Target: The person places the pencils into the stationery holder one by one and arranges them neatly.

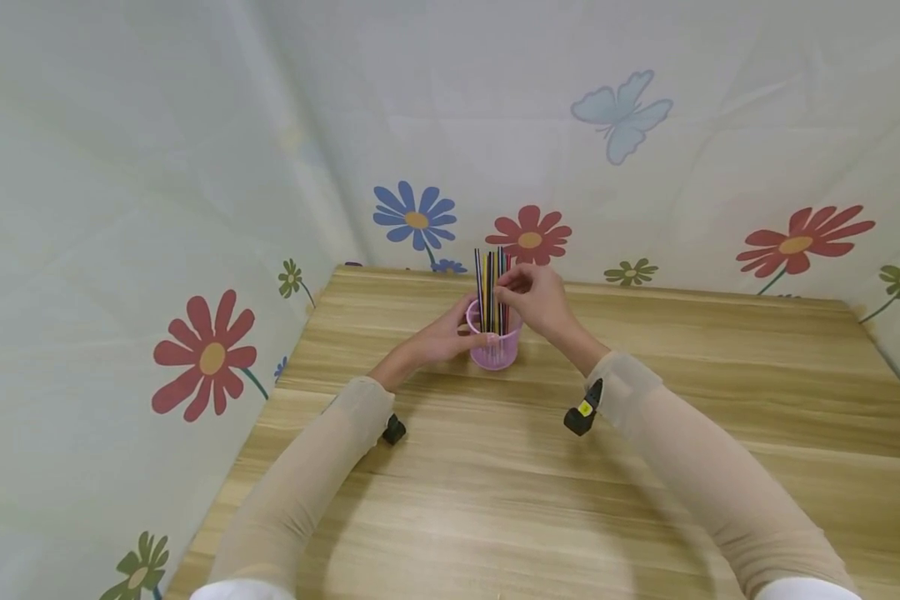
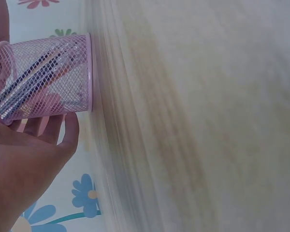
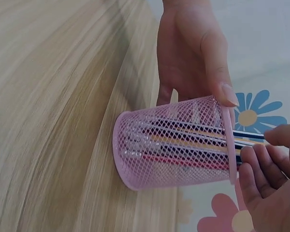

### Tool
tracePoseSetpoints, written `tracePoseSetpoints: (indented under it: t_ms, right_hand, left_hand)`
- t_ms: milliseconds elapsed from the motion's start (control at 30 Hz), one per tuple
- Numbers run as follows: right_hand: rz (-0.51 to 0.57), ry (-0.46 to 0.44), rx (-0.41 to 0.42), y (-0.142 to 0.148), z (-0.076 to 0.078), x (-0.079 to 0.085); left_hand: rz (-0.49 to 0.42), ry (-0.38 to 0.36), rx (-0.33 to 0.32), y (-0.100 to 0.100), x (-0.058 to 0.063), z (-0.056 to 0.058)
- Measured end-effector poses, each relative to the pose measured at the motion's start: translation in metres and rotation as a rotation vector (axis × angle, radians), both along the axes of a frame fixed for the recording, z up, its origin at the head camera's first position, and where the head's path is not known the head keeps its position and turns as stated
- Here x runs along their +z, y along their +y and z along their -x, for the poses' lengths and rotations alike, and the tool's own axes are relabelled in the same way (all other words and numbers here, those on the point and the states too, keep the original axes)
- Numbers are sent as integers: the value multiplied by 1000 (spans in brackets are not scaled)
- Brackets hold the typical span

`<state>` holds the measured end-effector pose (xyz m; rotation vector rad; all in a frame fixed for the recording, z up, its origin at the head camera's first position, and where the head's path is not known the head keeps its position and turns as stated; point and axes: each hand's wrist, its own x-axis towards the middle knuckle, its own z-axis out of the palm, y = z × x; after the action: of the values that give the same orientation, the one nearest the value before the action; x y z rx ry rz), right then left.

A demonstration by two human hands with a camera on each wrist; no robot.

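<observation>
A pink mesh pen cup (image 1: 494,354) stands upright on the wooden table near its back edge. Several slim pencils (image 1: 487,287), dark blue, yellow, black and red, rise out of it in a bunch. My left hand (image 1: 444,337) grips the cup from the left; in the right wrist view its thumb lies at the rim. From the right, my right hand (image 1: 542,300) reaches over the cup and pinches pencils above the rim. Through the mesh the lower ends of the pencils (image 3: 154,145) show, slanting together. How many the right fingers hold, I cannot tell.
The table (image 1: 450,508) has light wood grain and stretches toward me and to the right. A white curtain (image 1: 480,100) printed with flowers and a butterfly hangs behind it and along the left. A small black camera (image 1: 583,412) sits at the right wrist.
</observation>
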<state>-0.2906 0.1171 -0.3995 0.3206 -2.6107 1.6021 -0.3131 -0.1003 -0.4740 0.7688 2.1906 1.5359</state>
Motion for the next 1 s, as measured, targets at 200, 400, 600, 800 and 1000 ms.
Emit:
tracePoseSetpoints:
  t_ms: [200, 400, 600, 800, 1000]
  right_hand:
    - [-1, 20, 95, 20, -10, -2]
    - [-23, 20, 153, 49, -20, -5]
    - [-55, 7, 180, 82, -35, -14]
    - [-137, -13, 175, 119, -57, -20]
    - [-196, -11, 174, 150, -77, -28]
  left_hand:
    - [-3, 0, -5, 2, -2, 0]
    - [-10, 1, -3, 4, 1, 0]
    - [2, -11, 3, 1, 3, -1]
    - [0, -9, 8, -1, 0, 2]
    - [-8, 16, 45, -4, -2, 2]
